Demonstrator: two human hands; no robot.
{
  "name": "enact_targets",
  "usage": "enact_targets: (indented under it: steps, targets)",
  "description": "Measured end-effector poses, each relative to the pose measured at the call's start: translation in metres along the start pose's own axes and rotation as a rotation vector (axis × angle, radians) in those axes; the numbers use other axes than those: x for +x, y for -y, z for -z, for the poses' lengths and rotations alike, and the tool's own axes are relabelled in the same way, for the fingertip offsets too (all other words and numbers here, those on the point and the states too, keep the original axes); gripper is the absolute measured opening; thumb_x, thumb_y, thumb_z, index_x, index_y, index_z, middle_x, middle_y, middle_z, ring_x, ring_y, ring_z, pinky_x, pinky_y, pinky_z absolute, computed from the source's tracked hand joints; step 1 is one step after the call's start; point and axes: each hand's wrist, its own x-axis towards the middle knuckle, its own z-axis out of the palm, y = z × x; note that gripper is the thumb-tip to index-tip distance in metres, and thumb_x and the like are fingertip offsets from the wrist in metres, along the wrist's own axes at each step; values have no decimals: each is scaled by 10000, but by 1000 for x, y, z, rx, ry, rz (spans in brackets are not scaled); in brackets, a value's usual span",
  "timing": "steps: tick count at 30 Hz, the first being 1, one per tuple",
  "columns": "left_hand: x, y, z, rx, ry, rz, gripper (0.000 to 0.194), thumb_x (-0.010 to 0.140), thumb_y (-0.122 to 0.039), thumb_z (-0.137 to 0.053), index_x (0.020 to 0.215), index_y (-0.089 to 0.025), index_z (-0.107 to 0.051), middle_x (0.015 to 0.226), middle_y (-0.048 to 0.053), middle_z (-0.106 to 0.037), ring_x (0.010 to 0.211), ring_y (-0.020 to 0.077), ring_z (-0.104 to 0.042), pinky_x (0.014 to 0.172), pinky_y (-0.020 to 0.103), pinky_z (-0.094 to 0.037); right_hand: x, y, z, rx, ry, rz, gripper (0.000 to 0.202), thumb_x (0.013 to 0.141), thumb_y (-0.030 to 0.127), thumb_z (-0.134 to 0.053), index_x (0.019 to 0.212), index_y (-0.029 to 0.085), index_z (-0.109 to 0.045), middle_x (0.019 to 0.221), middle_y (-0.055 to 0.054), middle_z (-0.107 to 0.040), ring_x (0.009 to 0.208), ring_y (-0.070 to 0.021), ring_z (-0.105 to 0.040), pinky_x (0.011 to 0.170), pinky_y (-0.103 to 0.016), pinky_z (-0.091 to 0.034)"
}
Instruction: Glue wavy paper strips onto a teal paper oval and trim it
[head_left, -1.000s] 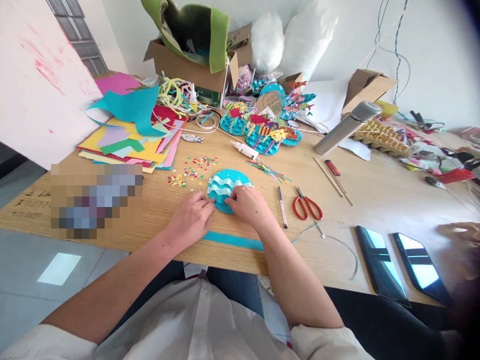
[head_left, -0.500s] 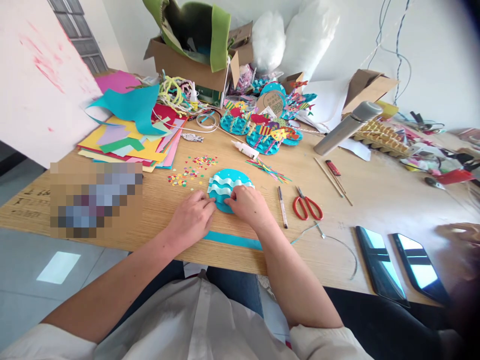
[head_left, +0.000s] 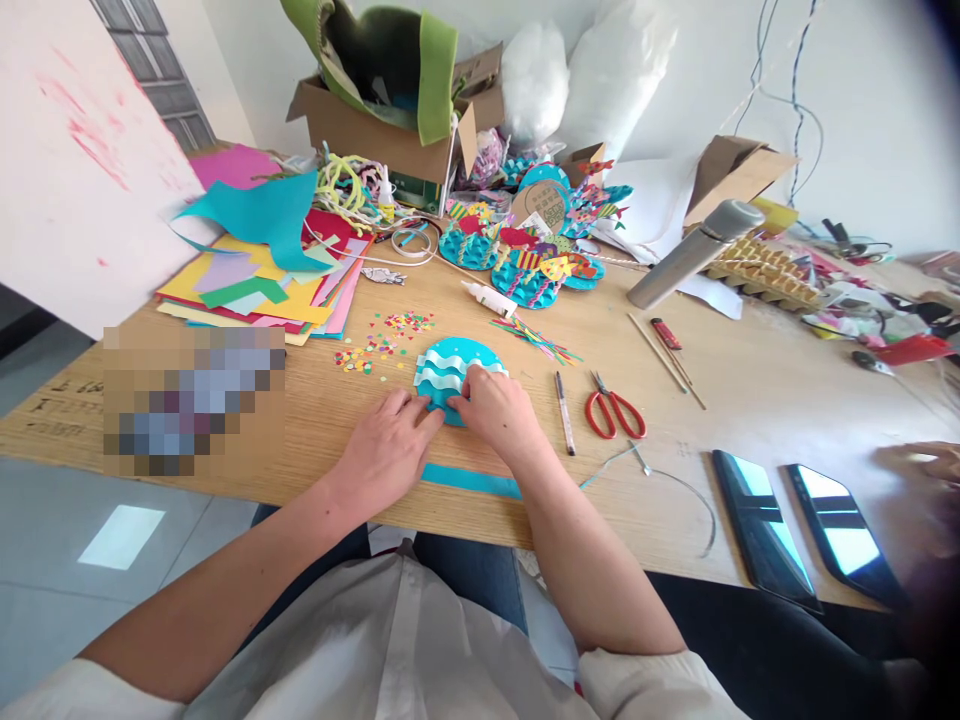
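A round blue disc (head_left: 469, 350) with pale wavy paper strips (head_left: 442, 381) glued across lies on the table. At its lower left edge, my left hand (head_left: 391, 445) has its fingertips and thumb closed on the rim. My right hand (head_left: 499, 405) rests over the right part of the disc, its fingers curled and pressed down near the lower strip. What lies under the right fingertips is hidden. A flat blue paper strip (head_left: 469, 479) lies on the table below both hands.
Small colourful confetti (head_left: 356, 358) lies left of the disc, a glue bottle (head_left: 489, 298) behind it. To the right are a pen (head_left: 565, 415), red-handled scissors (head_left: 615, 412) and two phones (head_left: 765, 530). Stacked coloured paper (head_left: 292, 290) is at the left; a grey flask (head_left: 697, 255) stands farther back.
My left hand has shifted slightly, its thumb now reaching farther onto the disc's lower edge. The right hand stays almost in place.
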Motion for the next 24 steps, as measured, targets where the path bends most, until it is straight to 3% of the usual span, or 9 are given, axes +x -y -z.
enact_targets:
  steps: [7,24]
  targets:
    - [2,-14,-3,36,22,90,412,862,-139,-489,1264,-177,-572,1181,154,-577,1037,302,-507,848,438,-471,1,-1,1,-4,-10,13,254,894,363,-562,1041,170,-637,995,-114,-720,959,-267,-671,741,-313,-467]
    - [8,-26,-3,70,31,189,359,873,-187,-504,1219,-185,-598,1188,167,-572,1044,312,-527,837,447,-470,1,-4,1,9,-51,23,272,866,390,-602,1021,172,-651,1002,-115,-725,960,-280,-677,756,-330,-481]
